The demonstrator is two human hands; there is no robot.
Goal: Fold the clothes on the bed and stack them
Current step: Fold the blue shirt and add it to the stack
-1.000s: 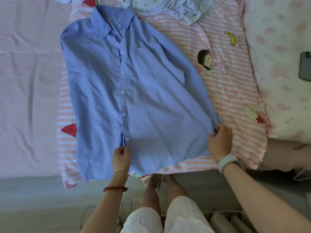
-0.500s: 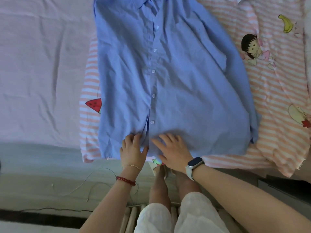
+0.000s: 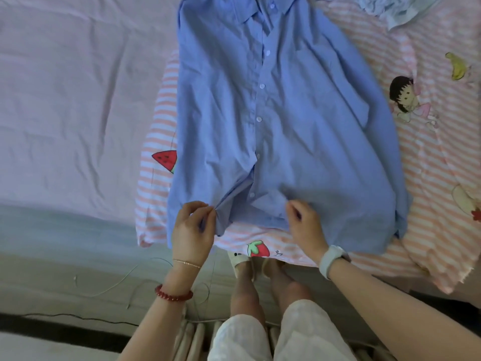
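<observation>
A blue button-up shirt (image 3: 286, 113) lies front side up on the bed, collar at the far end, hem toward me. My left hand (image 3: 194, 227) pinches the hem's left front flap, and the cloth bunches into folds beside it. To the right of the button line, my right hand (image 3: 304, 225) pinches the hem. Between my hands the hem is lifted, showing the striped blanket underneath. A crumpled pale garment (image 3: 390, 9) lies at the far right edge.
A pink-and-white striped blanket (image 3: 429, 157) with cartoon and fruit prints lies under the shirt. A plain pale pink sheet (image 3: 73, 100) covers the bed's left side. My legs and feet stand at the bed's near edge, and thin cables (image 3: 109, 287) trail on the floor.
My hands went from lying on the lower hem to pinching it. The hem between them has lifted, baring a strawberry print on the blanket.
</observation>
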